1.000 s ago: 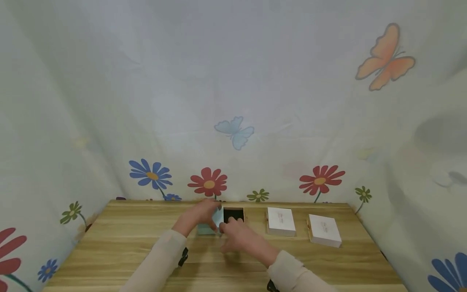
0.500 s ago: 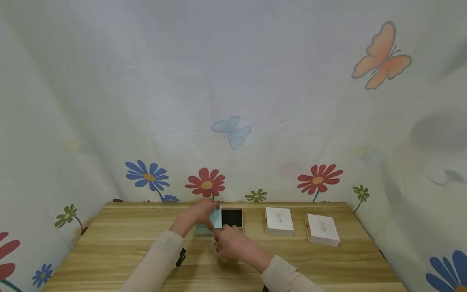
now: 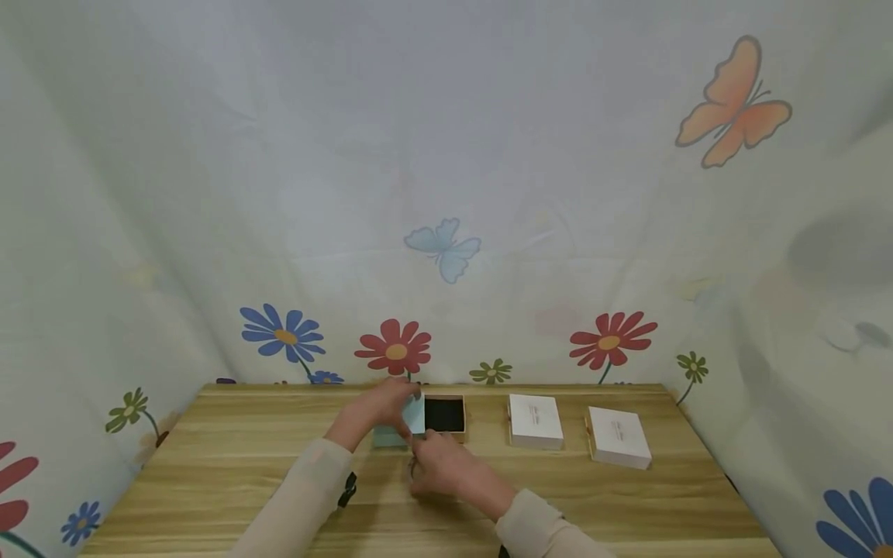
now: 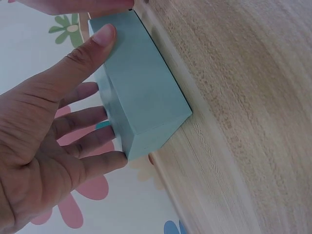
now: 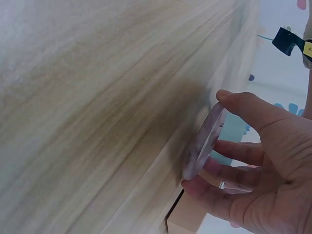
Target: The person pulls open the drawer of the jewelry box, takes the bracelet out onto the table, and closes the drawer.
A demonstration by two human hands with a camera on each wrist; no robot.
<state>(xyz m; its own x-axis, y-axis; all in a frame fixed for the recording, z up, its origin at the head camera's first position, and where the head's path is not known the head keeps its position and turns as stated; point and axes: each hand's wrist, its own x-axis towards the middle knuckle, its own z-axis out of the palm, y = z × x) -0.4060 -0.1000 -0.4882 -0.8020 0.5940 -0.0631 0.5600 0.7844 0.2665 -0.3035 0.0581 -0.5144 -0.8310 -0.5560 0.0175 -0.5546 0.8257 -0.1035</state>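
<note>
My left hand [image 3: 380, 404] holds a pale teal drawer box [image 4: 141, 78], its thumb on the near side and its fingers along the far top edge. The box's inner tray [image 3: 458, 437], lined in black, sticks out to the right. My right hand [image 3: 449, 469] is just in front of the tray, close to the left hand. Between its thumb and fingertips it pinches a translucent, pinkish bangle [image 5: 204, 141], tilted on edge close over the wood. Most of the teal sleeve is behind the left hand in the head view.
Two white boxes with small lettering, one nearer the middle [image 3: 536, 421] and one farther right [image 3: 619, 436], lie on the wooden table [image 3: 265, 434]. A flower-printed curtain [image 3: 335, 194] hangs behind the table and at both sides.
My right hand has drawn back from over the tray toward the table's front, uncovering the black lining, with the bangle in its fingers. The left hand stays on the teal box.
</note>
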